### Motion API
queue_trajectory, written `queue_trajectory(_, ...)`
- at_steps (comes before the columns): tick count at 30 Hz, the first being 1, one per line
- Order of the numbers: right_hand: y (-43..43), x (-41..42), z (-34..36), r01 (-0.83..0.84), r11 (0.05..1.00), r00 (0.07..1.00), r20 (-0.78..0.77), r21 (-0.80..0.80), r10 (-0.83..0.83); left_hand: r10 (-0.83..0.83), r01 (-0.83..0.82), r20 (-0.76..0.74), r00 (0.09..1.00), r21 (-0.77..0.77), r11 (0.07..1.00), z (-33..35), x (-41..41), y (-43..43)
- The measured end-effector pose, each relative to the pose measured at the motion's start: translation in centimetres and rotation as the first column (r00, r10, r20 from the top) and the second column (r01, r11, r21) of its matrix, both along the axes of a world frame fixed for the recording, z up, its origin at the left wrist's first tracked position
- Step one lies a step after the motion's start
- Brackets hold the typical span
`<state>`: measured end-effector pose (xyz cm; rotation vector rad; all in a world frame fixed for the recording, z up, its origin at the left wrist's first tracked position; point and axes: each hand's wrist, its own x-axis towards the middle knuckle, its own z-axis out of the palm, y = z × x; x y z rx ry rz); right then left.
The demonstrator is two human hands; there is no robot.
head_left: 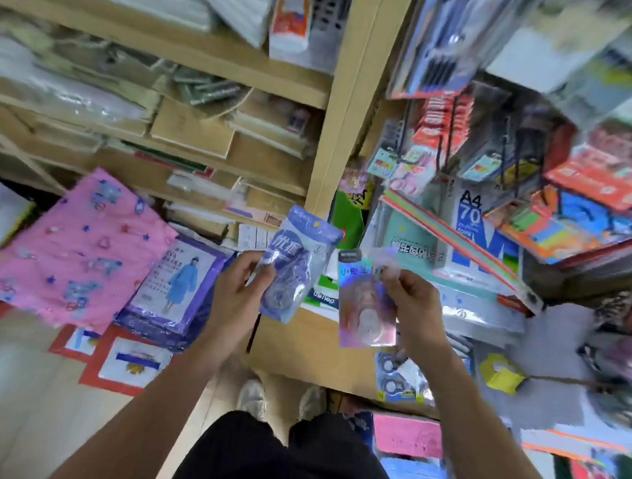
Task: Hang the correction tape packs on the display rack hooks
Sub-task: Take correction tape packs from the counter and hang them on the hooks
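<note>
Two hands were up before the shelves — left hand gripped a blue correction tape pack. Right hand pinched a pink holographic pack by its top edge — packs apart.

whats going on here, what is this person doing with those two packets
A person stands at wooden shop shelves with a pack in each hand. The left hand pinches a blue-purple plastic correction tape pack by its edge; the right hand pinches a pink holographic pack near its top. Both packs are held in the air, and neither hangs on a hook yet. The crowded hanging display on the right is too blurred to make out free hooks.
</note>
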<state>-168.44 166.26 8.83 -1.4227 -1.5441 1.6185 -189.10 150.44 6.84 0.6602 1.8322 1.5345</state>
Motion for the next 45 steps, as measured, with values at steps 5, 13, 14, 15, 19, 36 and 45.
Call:
queue_trajectory(5,1.5,-0.4,6.7,-0.024,0.973,0.999,-0.033,0.229,0.033,-0.022,0.038,-0.124,0.992,0.128,0.991,6.5,-1.3,2.4)
queue_trajectory(13,4.3,-1.9,20.4,0.096,0.854,0.982,-0.187,0.512,0.002,-0.002,0.139,-0.332,0.943,0.390,0.910,20.4,-3.9,6.8)
queue_trajectory(14,4.5,-2.0,22.2,0.101,0.828,0.978,-0.207,0.551,0.018,0.005,0.156,-0.357,0.934,0.421,0.893,22.2,-4.1,7.3)
queue_trajectory(15,4.7,-2.1,23.8,0.100,0.807,0.976,-0.216,0.582,0.035,0.017,0.169,-0.375,0.927,0.457,0.873,24.1,-4.2,7.8)
queue_trajectory(19,5.2,-2.0,30.2,0.118,0.699,0.979,-0.199,0.706,0.035,0.152,0.187,-0.474,0.868,0.593,0.783,31.3,-5.0,9.3)
queue_trajectory(36,9.8,-2.8,54.9,0.338,0.311,0.935,-0.354,0.888,-0.006,0.739,0.114,-0.390,0.549,0.911,0.396,56.5,-6.1,18.9)
queue_trajectory(45,13.5,-5.0,59.2,0.336,0.292,0.938,-0.347,0.895,-0.015,0.782,0.237,-0.373,0.500,0.927,0.290,63.9,-5.4,22.5)
